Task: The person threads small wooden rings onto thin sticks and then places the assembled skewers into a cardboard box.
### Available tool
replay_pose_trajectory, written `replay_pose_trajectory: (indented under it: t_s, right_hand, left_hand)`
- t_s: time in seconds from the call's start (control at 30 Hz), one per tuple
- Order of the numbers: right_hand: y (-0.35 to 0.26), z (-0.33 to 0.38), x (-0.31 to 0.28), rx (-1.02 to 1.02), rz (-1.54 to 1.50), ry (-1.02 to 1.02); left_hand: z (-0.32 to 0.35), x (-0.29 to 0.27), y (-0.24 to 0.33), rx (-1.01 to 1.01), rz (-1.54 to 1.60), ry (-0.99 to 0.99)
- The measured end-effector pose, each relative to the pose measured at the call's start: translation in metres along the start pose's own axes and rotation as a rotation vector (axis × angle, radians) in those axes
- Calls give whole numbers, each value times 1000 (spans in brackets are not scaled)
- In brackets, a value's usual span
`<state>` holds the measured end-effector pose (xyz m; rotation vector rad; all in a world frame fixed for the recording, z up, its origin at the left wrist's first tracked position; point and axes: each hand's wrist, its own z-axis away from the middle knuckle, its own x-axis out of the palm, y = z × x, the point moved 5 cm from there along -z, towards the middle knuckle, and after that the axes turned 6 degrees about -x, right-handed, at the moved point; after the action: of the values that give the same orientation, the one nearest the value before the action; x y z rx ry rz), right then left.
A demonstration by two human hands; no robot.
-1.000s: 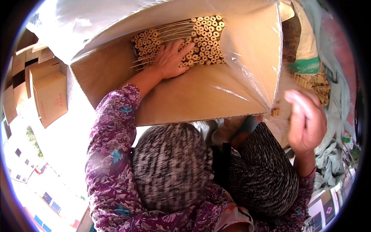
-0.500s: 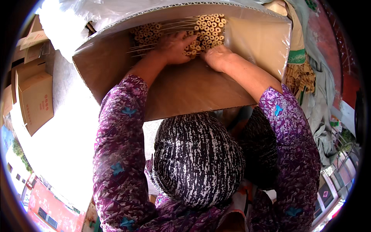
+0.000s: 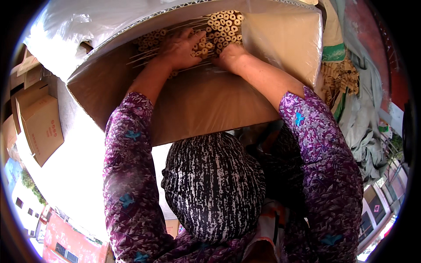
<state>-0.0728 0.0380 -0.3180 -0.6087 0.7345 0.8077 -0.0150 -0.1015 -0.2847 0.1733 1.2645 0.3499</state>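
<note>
Inside a deep cardboard box (image 3: 197,103) lie thin pale sticks with rounded, tan, hollow ends (image 3: 226,24), packed in bunches. My left hand (image 3: 177,48) lies over the middle bunch, its thumb side toward the stick ends and its other fingers partly hidden among the sticks. It appears to grip that bunch. Just right of it, my right hand (image 3: 232,57) is curled against the lower edge of the stick ends. Its fingertips are hidden, so what they pinch cannot be seen. More stick ends (image 3: 151,39) show left of my left hand.
Clear plastic film (image 3: 280,39) lines the box's right side, and white plastic sheeting (image 3: 57,35) lies beyond its left edge. Cardboard cartons (image 3: 41,125) stand at left. A pile of tan pieces (image 3: 340,76) and grey-green cloth (image 3: 364,127) lie at right. A patterned head covering (image 3: 215,188) shows below the box.
The box and both hands appear shifted left in the view. A few stick ends now show below my left wrist. Both hands remain at the middle bunch.
</note>
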Motion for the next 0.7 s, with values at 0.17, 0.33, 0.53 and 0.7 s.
replay_pose_trajectory:
  t_s: [0.17, 0.33, 0.53, 0.7]
  right_hand:
    - [-12, -4, 6, -131, 290, -192]
    - [-20, 0, 6, -289, 510, -264]
    - [4, 4, 0, -97, 233, -60]
    - [2, 2, -4, -69, 95, -47]
  left_hand:
    - [1, 1, 3, 30, -62, 42]
    - [2, 1, 4, 40, -41, 32]
    - [3, -1, 7, 47, -61, 69]
    - [11, -2, 8, 39, -106, 52]
